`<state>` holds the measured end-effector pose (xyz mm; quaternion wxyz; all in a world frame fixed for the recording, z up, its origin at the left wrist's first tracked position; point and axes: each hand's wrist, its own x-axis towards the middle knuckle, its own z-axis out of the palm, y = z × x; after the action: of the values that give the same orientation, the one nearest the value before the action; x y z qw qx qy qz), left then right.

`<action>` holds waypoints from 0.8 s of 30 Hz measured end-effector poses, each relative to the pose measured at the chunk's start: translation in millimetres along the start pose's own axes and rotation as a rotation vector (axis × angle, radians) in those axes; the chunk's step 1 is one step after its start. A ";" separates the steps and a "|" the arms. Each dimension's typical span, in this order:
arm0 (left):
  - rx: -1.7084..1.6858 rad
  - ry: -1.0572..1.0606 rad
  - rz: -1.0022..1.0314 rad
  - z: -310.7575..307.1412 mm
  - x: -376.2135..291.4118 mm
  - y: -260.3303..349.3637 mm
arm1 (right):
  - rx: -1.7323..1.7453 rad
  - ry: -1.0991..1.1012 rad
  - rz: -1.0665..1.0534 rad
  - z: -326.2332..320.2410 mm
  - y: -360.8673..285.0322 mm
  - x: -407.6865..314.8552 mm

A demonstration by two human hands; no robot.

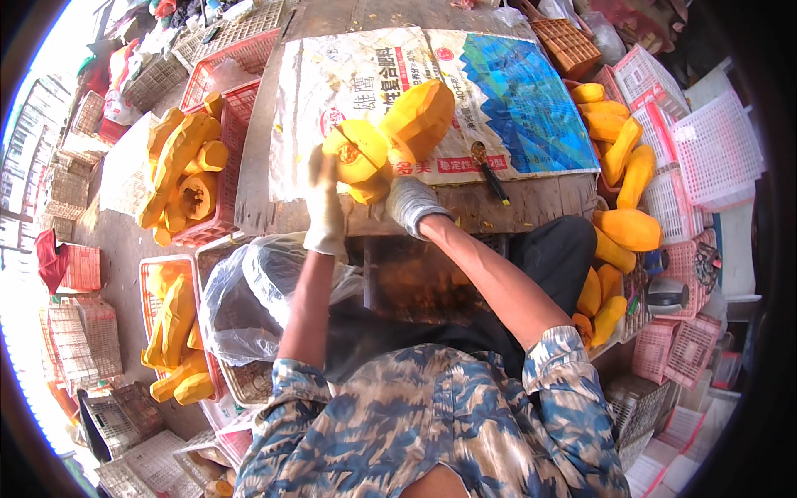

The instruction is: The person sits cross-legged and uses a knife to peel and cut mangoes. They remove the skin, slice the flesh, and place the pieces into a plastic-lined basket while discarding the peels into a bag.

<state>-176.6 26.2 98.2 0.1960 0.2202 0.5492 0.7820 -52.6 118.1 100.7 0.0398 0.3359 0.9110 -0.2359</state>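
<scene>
A peeled orange pumpkin piece (356,149) is tilted up over the worktable, its round cut face and seed hollow towards me. My left hand (325,202), in a pale glove and slightly blurred, grips its left side. My right hand (412,204), in a grey knit glove, is curled against its lower right; the fingertips are hidden. Across the cut face runs a thin dark line slanting towards that hand; whether it is a blade or a slit is unclear. Behind lies another peeled pumpkin piece (422,118) on a printed sack (299,87). A black-handled peeler (489,174) rests farther right.
Peeled pumpkins fill a red crate (225,205) at the left and another crate (144,299) nearer me. More peeled pumpkins (626,230) are heaped at the right. A plastic-lined crate (240,305) stands below the table's wooden edge (280,218). Stacked crates (716,149) line the right side.
</scene>
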 end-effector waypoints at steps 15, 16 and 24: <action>-0.091 -0.084 -0.014 12.2 -13.8 -29.1 | -1.084 -0.382 -0.528 24.1 33.2 58.8; -0.111 -0.099 0.002 12.4 -12.4 -30.0 | -0.952 -0.275 -0.506 36.2 42.5 62.9; -0.061 -0.098 0.082 3.7 -25.5 -27.1 | -0.157 -0.065 -0.192 71.4 49.0 70.5</action>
<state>-151.7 23.8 70.4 0.1973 0.2745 0.5055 0.7939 -82.1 159.8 1.4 0.0728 0.2352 0.9529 -0.1772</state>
